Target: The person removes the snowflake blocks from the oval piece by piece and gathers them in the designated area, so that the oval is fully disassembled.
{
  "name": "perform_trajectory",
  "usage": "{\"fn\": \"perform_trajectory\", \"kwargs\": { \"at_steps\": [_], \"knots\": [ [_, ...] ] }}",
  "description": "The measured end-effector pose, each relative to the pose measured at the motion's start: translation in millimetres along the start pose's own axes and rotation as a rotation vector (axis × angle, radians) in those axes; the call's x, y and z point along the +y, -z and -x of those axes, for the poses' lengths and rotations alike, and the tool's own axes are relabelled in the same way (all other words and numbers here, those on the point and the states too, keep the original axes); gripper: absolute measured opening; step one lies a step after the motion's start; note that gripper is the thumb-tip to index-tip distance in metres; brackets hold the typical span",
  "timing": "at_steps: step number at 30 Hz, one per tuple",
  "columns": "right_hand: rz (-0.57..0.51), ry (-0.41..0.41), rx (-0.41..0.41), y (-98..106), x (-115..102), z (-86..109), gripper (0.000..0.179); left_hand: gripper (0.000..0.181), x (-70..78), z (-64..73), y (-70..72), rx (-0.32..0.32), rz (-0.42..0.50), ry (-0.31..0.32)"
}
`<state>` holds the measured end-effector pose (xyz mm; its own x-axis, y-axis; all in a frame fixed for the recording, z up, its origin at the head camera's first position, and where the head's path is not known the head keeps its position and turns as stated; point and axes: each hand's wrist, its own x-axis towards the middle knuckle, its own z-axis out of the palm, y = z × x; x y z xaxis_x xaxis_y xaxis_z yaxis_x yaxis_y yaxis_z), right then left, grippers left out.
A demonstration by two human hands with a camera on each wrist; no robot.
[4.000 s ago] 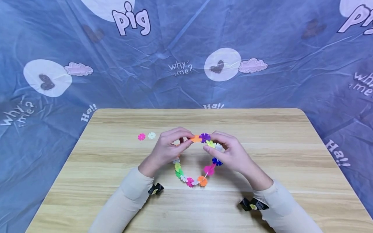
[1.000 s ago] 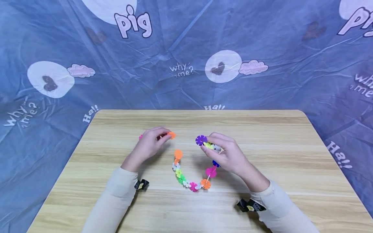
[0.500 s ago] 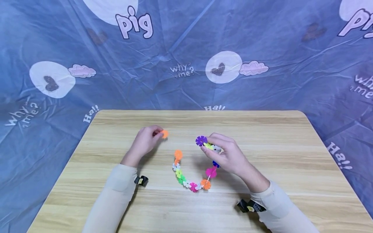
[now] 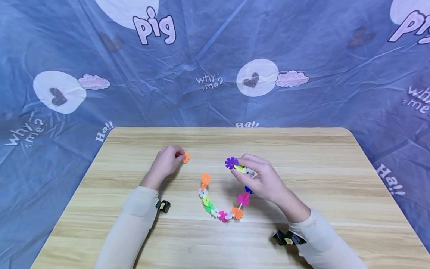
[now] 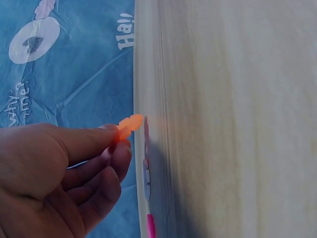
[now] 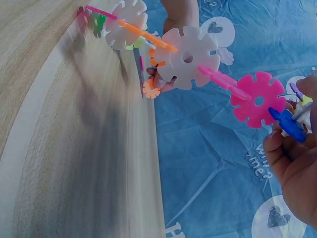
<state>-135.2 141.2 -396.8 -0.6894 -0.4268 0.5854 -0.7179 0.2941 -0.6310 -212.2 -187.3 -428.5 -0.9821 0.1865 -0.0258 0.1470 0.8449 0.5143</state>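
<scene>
My left hand (image 4: 164, 163) pinches a single orange snowflake disc (image 4: 186, 158) between thumb and fingertips, low over the table's left rear part. The left wrist view shows that disc (image 5: 130, 126) nearly edge-on. My right hand (image 4: 265, 177) grips a chain of interlocked snowflake discs near its purple end disc (image 4: 231, 163), partly covering yellow and white ones. From there the chain curves down past a pink disc (image 4: 243, 199) and an orange disc (image 4: 237, 213), then up on the left to an orange end disc (image 4: 205, 178). A gap separates the two ends.
In the left wrist view a white disc (image 5: 146, 178) and a pink disc (image 5: 151, 225) lie on the wooden table (image 4: 215, 246); the left hand hides them from the head camera. A blue printed cloth (image 4: 188, 48) hangs behind the table's far edge.
The left hand has drawn the orange disc leftward, away from the purple disc, and lowered it slightly. The chain now stands as an open curve. The right hand has hardly moved.
</scene>
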Motion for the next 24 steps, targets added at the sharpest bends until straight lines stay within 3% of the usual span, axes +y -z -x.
{"fn": "perform_trajectory", "kwargs": {
  "at_steps": [16,24],
  "knots": [
    [0.008,0.005,0.002,-0.5,1.8,1.3,0.025,0.013,-0.7,-3.3,-2.2,0.005,-0.07,0.064],
    [0.009,0.017,0.007,-0.8,2.3,1.4,0.026,0.013,-4.2,-6.0,-2.6,0.027,-0.073,0.049]
  ]
}}
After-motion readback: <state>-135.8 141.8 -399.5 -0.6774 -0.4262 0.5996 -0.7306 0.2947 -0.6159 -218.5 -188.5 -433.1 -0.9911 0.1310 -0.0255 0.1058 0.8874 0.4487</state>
